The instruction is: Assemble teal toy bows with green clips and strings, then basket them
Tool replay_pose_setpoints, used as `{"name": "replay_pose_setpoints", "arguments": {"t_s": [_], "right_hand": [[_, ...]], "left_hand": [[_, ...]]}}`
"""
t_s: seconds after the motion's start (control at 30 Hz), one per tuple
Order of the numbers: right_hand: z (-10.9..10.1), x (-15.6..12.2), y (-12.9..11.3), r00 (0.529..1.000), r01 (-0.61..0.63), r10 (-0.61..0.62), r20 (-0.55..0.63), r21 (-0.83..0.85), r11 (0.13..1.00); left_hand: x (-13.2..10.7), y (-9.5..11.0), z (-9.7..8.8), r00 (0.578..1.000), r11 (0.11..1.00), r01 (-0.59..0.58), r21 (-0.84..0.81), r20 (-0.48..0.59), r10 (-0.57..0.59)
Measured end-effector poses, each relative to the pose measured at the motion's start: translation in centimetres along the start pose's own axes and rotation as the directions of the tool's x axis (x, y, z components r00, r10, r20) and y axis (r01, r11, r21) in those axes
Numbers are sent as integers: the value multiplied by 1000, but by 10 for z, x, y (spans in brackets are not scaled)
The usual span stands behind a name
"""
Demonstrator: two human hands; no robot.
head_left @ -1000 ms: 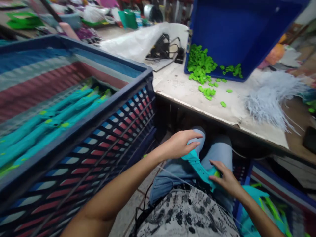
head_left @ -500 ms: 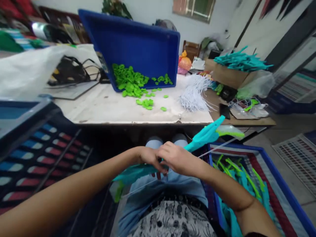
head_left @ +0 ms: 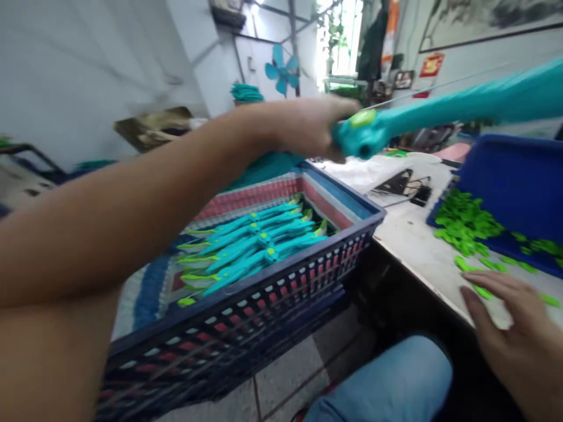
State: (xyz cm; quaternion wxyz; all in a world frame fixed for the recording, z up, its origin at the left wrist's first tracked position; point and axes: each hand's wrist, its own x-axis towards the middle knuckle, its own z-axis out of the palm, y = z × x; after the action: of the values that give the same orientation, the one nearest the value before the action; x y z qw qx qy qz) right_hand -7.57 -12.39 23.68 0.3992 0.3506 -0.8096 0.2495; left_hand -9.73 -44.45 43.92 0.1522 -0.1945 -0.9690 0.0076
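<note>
My left hand point(head_left: 308, 126) is raised high and closed round the thick end of a long teal plastic piece point(head_left: 461, 105) with a green button, which points up to the right. It hangs above a dark blue crate point(head_left: 281, 287) lined with striped cloth, where several like teal pieces point(head_left: 255, 243) lie side by side. My right hand point(head_left: 514, 334) rests low at the table's near edge, fingers spread and flat, next to loose small green parts point(head_left: 468, 225).
A blue bin point(head_left: 514, 187) lies tipped on the pale table point(head_left: 417, 246), spilling green parts. A black cabled device point(head_left: 404, 187) sits further back. My knee in blue jeans point(head_left: 396, 381) shows below. A teal fan point(head_left: 281, 67) hangs on the far wall.
My view swung left to the crate. My left hand lifted the teal piece up from my lap. My right hand let go of it and dropped to the table edge.
</note>
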Motion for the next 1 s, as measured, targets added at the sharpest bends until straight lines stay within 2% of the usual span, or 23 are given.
{"name": "replay_pose_setpoints", "arguments": {"t_s": [0.07, 0.13, 0.17, 0.23, 0.3, 0.37, 0.47, 0.57, 0.7, 0.83, 0.93, 0.97, 1.0], "right_hand": [[49, 13, 2, 996, 73, -76, 47, 76, 994], [98, 27, 0, 976, 147, -173, 135, 183, 972], [120, 34, -2, 964, 169, -208, 167, 221, 960], [159, 46, -9, 935, 204, -269, 230, 268, 941], [185, 52, -15, 905, 228, -311, 290, 284, 931], [200, 52, -18, 890, 233, -321, 324, 282, 931], [206, 47, -17, 897, 226, -309, 317, 272, 935], [203, 45, -17, 894, 233, -314, 319, 267, 935], [198, 46, -21, 888, 213, -294, 353, 252, 944], [197, 49, -23, 886, 178, -276, 372, 277, 944], [203, 52, -25, 894, 118, -235, 382, 307, 945], [204, 53, -29, 898, 82, -205, 389, 309, 947], [204, 53, -34, 900, 49, -176, 399, 309, 950]], "left_hand": [[-37, -57, 24, 978, 981, 183, 69, 86, -189], [-75, -107, 62, 914, 923, 368, 116, 136, -381], [-94, -128, 83, 883, 899, 422, 121, 170, -437], [-128, -157, 125, 830, 864, 493, 98, 246, -501], [-155, -171, 161, 783, 833, 551, 48, 314, -537], [-175, -169, 191, 745, 800, 600, -18, 379, -550], [-194, -147, 225, 690, 741, 663, -108, 473, -548], [-207, -115, 251, 636, 681, 714, -165, 559, -531], [-215, -85, 280, 595, 639, 741, -207, 644, -481], [-230, -79, 300, 581, 636, 745, -200, 663, -472], [-245, -81, 306, 593, 686, 712, -154, 656, -468], [-245, -80, 308, 616, 716, 684, -142, 638, -462], [-239, -79, 311, 659, 755, 639, -145, 611, -440]]}}
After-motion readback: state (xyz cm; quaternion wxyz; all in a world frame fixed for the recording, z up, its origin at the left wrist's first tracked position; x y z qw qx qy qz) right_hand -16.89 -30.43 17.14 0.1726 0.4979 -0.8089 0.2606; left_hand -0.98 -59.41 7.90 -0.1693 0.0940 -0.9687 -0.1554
